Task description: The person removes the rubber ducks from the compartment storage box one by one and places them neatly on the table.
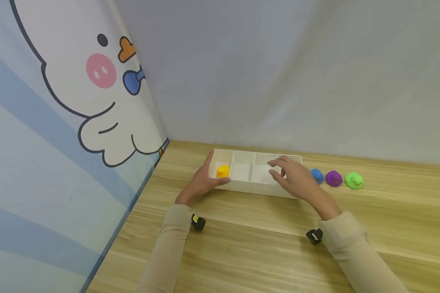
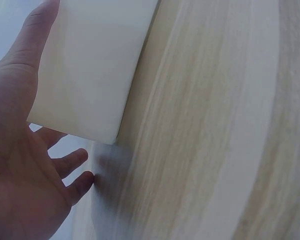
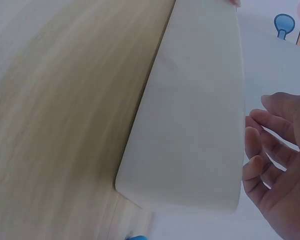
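A white divided box [image 1: 256, 188] stands on the table, its long side facing me. My left hand [image 1: 201, 179] grips its left end, thumb along the front wall and index finger at the back corner; the left wrist view shows the other fingers past the box's end [image 2: 92, 75]. In the leftmost compartment sits a yellow rubber duck [image 1: 223, 171]. My right hand [image 1: 298, 179] hovers over the right-hand compartments, thumb and fingertips apart, holding nothing. A blue rubber duck [image 1: 317, 176], partly hidden by that hand, a purple one [image 1: 334, 178] and a green one [image 1: 354, 180] line up right of the box.
The wooden table [image 1: 249, 248] meets a pale grey curtain [image 1: 297, 81] just behind the box. A cartoon-printed cloth [image 1: 66, 134] hangs along the left edge. Small black devices [image 1: 198, 222] sit by both wrists.
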### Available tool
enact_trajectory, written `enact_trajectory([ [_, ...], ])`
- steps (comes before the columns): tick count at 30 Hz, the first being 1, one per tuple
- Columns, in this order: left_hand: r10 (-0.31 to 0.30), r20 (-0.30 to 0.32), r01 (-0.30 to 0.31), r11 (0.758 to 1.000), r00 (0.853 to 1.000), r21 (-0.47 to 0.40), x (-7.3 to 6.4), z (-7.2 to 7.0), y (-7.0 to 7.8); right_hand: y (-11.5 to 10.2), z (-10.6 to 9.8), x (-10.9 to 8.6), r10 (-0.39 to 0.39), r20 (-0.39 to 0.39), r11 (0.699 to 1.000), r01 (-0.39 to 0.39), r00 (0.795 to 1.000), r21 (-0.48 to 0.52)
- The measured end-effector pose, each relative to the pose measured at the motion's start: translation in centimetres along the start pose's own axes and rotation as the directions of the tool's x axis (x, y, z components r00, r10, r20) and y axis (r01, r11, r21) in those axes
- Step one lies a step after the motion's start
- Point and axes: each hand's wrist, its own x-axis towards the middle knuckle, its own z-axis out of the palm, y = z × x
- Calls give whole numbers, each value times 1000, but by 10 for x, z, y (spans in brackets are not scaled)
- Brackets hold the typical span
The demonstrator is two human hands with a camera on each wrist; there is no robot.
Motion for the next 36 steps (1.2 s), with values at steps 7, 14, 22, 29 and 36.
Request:
enact_trajectory([
  [7,1,-4,-1,1000,1000,-1,0,0,0,-5,5,5,-2,25,1000,3,1000,-23],
  [14,1,3,-1,1000,1000,0,-2,-2,2,-11,8,11,-33,33,999,35,999,-37],
  [22,-3,-2,3,1000,1000,7,-3,-1,3,-18,16,20,-46,44,998,48,998,-47],
  [29,-6,-6,6,1000,1000,0,-4,0,3,-26,21,25,-54,53,997,56,997,-52],
  [36,1,-6,-1,1000,1000,-2,-1,-1,2,-30,22,30,-59,49,997,61,997,-53],
])
